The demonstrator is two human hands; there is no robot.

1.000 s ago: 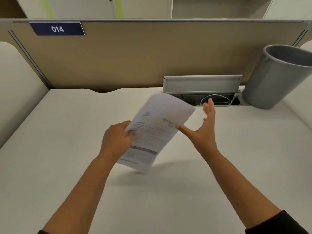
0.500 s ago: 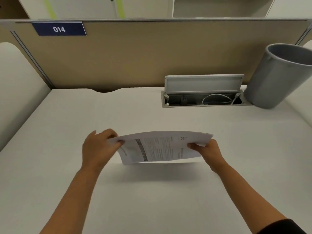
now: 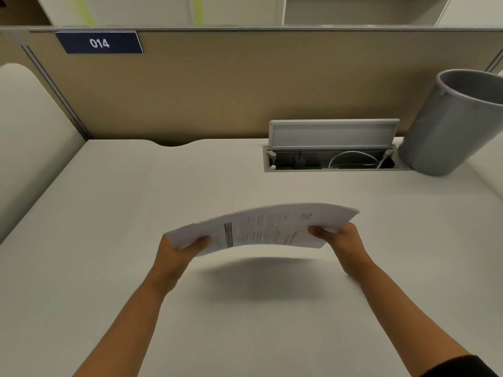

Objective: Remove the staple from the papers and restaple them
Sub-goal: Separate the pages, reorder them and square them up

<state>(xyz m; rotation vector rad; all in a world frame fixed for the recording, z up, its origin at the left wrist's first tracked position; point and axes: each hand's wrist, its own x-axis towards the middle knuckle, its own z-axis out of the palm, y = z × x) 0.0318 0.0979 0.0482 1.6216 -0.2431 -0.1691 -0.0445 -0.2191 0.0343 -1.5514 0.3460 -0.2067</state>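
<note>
A thin stack of printed white papers [image 3: 261,227] is held flat and slightly bowed above the middle of the white desk [image 3: 109,213]. My left hand [image 3: 179,248] grips its left end, thumb on top. My right hand [image 3: 340,238] pinches its right end. The sheets cast a shadow on the desk below them. No staple is visible on the papers, and neither a stapler nor a staple remover is in view.
A grey waste bin [image 3: 451,123] stands at the back right of the desk. Left of it an open cable tray [image 3: 332,159] with a raised lid holds white cables. A beige partition [image 3: 217,85] with a "014" label closes off the back.
The papers went from tilted upright in my left hand alone to lying flat between both hands. My right hand closed on their right end, and the stack has lifted slightly.
</note>
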